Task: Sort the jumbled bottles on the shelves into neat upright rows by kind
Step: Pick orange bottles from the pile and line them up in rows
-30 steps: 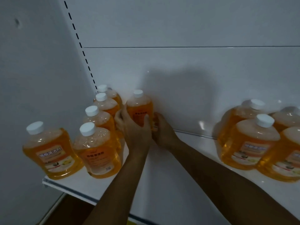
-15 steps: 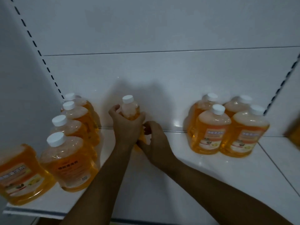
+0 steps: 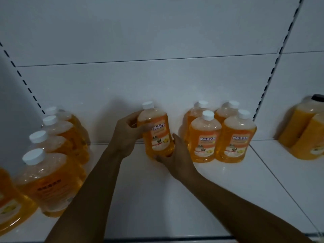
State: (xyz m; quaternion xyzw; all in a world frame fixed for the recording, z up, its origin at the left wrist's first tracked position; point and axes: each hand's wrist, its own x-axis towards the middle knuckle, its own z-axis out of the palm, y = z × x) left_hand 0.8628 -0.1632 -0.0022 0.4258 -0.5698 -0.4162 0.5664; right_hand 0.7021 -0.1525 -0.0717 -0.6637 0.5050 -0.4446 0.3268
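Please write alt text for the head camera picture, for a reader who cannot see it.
Two hands hold one orange bottle with a white cap over a white shelf: the left hand grips its side, the right hand cups its base. A row of like bottles stands at left, a group of four at right.

Your 2 bare forearms rise from the near edge and converge toward the far middle of the scene. Your left hand (image 3: 125, 135) sits on the left, wrist bent slightly, with its fingers curled round the upper left side of the bottle (image 3: 156, 132) and the thumb toward the front. Your right hand (image 3: 177, 157) lies lower and nearer, to the right, palm turned left, cupping the bottle's base and lower right side with curled fingers underneath. The right forearm stretches diagonally from the near right corner; the left forearm runs up more steeply from the near middle.
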